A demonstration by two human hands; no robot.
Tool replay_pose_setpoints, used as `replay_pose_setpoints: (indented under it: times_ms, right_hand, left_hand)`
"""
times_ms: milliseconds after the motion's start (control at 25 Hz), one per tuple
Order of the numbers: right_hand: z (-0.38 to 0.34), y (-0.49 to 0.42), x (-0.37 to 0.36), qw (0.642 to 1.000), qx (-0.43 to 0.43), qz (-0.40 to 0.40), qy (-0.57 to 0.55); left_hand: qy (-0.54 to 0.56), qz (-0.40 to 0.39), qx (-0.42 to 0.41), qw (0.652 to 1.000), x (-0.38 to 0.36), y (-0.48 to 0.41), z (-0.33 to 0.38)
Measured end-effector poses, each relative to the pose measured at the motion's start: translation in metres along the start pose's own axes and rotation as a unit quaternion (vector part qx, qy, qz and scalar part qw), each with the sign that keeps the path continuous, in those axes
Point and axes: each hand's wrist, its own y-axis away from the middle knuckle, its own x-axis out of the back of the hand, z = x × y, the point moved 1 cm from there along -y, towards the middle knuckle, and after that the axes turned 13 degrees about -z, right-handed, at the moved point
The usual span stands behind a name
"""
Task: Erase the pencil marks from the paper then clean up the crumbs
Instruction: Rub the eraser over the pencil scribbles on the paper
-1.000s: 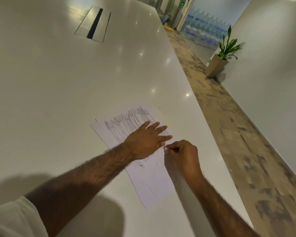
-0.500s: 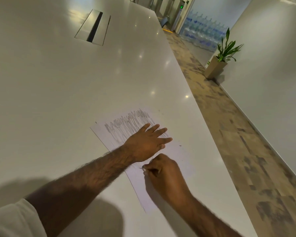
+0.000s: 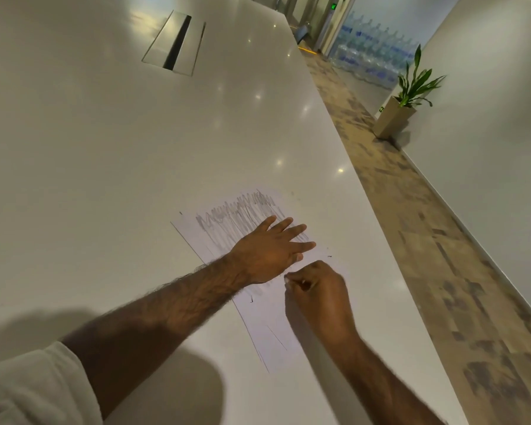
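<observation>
Pencil marks [image 3: 236,219], a dense grey scribble, still cover the far half of the white sheet of paper [image 3: 267,326], which lies flat near the right edge of the glossy white table [image 3: 135,179]. The near half of the sheet looks mostly cleared, with only a few thin lines left. The left hand [image 3: 267,253] has stayed pressed flat on the scribble, fingers straight and spread, pinning the sheet.

The right hand [image 3: 319,292] is curled tight, pinching a small pale eraser [image 3: 287,280] that barely shows at its fingertips, just beside the left thumb. Half a second ago that hand was lower on the sheet, by the heel of the left hand, and a second ago it was out past the left fingertips. So it is rubbing back and forth, and the erasing step is under way and far from done. A few dark eraser crumbs [image 3: 329,256] dot the paper and table near the hands, so the clean-up has not begun.

Further up, the table has a recessed metal cable hatch [image 3: 174,44] and reflects ceiling lights. To the right runs a mottled brown floor [image 3: 442,240] along a plain white wall [image 3: 488,118], with a green plant [image 3: 414,81] in a tall tan pot [image 3: 393,121] and stacked blue water bottles [image 3: 374,56] beyond.
</observation>
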Motion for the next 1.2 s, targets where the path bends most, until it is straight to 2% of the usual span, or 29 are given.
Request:
replay_pose_setpoints:
  times_ms: [120,160,280,320,360,480,520,560,640,680,760,840,880,1000,1080,1200]
  right_hand:
    - [-0.026,0.031,-0.012,0.991,0.087,-0.103,0.005]
    - [-0.023,0.025,-0.006,0.989,0.093,-0.112,-0.011]
    - [0.004,-0.013,0.016,0.999,-0.022,-0.006,-0.035]
    - [0.001,-0.012,0.014,0.999,-0.042,0.002,-0.024]
    - [-0.007,-0.001,0.006,0.999,-0.033,-0.012,-0.016]
    - [-0.027,0.034,-0.003,0.989,0.071,-0.119,-0.041]
    - [-0.017,0.023,0.007,0.989,0.06,-0.119,-0.064]
    - [0.0,0.005,0.017,0.993,0.02,-0.085,-0.083]
    - [0.015,-0.017,0.034,0.995,-0.044,-0.035,-0.083]
    - [0.015,-0.013,0.032,0.996,-0.045,-0.033,-0.074]
    - [0.002,0.016,0.016,0.996,0.015,-0.077,-0.038]
    - [-0.01,0.039,0.015,0.982,0.082,-0.158,-0.056]
    - [-0.008,0.031,0.024,0.978,0.084,-0.182,-0.066]
    - [0.013,-0.024,0.045,0.993,0.006,-0.09,-0.074]
    - [0.015,-0.023,0.036,0.996,-0.006,-0.065,-0.056]
    - [0.006,0.033,0.019,0.987,0.067,-0.141,-0.03]
  left_hand:
    - [-0.002,0.004,0.0,1.0,-0.001,0.0,0.0]
    - [-0.004,0.004,0.0,1.0,-0.001,0.001,0.001]
    - [0.002,-0.002,0.001,1.0,-0.001,0.0,0.0]
    - [0.004,0.0,0.001,1.0,-0.001,0.0,0.0]
    - [-0.001,0.003,0.0,1.0,-0.001,0.0,0.0]
    - [-0.017,0.012,-0.004,1.0,-0.003,0.001,0.0]
    - [-0.021,0.013,-0.002,1.0,-0.003,0.001,0.0]
    - [-0.019,0.012,-0.001,1.0,-0.002,0.001,0.0]
    - [-0.007,0.008,0.0,1.0,-0.001,0.001,0.001]
    - [-0.008,0.007,0.002,1.0,-0.001,0.001,0.002]
    - [-0.017,0.004,0.001,1.0,-0.001,0.0,0.001]
    - [-0.02,0.001,-0.001,1.0,-0.002,0.001,0.0]
    - [-0.024,0.003,0.001,1.0,-0.002,0.001,-0.001]
    - [-0.01,0.005,-0.006,1.0,-0.001,0.001,0.0]
    - [-0.014,0.005,-0.003,1.0,-0.002,0.002,0.001]
    - [-0.019,0.003,-0.004,1.0,-0.001,0.001,-0.001]
